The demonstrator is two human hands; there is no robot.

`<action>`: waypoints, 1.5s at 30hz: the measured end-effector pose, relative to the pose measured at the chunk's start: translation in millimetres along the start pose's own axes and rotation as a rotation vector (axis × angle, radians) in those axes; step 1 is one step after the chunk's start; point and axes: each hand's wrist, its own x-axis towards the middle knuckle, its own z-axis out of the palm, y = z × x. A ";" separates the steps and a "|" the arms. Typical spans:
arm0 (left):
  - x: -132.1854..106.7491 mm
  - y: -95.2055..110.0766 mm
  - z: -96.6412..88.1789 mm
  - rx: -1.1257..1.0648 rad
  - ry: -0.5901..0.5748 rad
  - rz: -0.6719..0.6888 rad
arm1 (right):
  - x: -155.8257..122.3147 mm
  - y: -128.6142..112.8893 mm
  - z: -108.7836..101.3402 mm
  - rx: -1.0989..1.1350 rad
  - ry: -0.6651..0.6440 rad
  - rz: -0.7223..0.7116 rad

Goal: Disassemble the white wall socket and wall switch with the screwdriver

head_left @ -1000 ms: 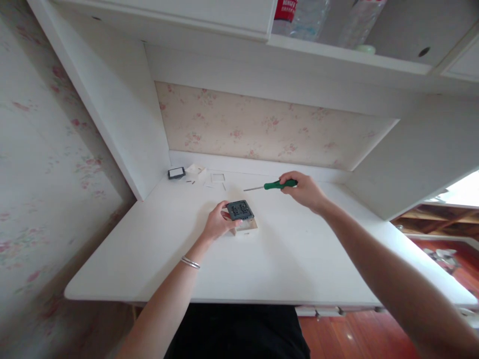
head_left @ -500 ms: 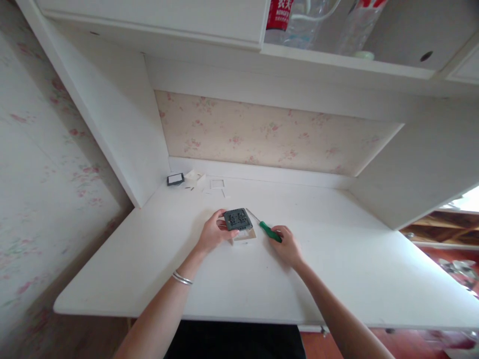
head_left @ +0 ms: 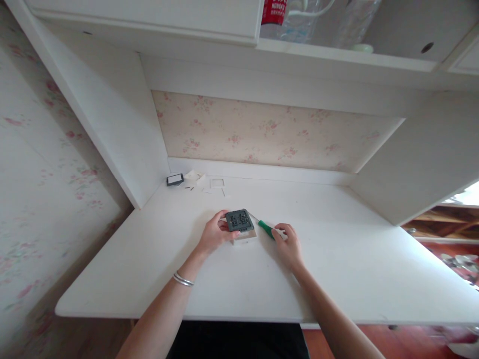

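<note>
My left hand (head_left: 214,234) pinches a dark grey square wall-socket panel (head_left: 239,221) by its left side, thumb at the near edge. The face with the fittings points up. Beneath the panel sits a white box (head_left: 245,240), mostly hidden, with its near side showing. To the right, my right hand (head_left: 288,245) is closed round the rear of a screwdriver (head_left: 266,229) with a green handle. Its thin shaft points up and left, and the tip lies close to the panel's right corner; whether they touch I cannot tell.
Toward the back left of the white desk (head_left: 168,294) lie a dark-framed piece (head_left: 175,179), a small white box (head_left: 195,177), a white frame (head_left: 217,183) and several tiny parts. A shelf with plastic bottles (head_left: 299,22) hangs above. Side panels bound the desk.
The fingers of my right hand have shifted and loosened a little on the screwdriver handle. The panel has moved slightly right in my left hand. The view has tilted slightly.
</note>
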 end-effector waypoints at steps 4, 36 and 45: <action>-0.3 -0.1 1.8 -0.002 -0.011 -0.024 | -11.8 -31.6 3.6 0.077 0.098 0.005; -2.8 -4.3 13.8 -0.047 -0.059 0.031 | -13.7 -55.6 39.1 0.878 -0.258 0.442; -0.3 -3.2 12.2 -0.055 0.001 0.046 | -20.9 -57.1 40.2 0.813 -0.259 0.405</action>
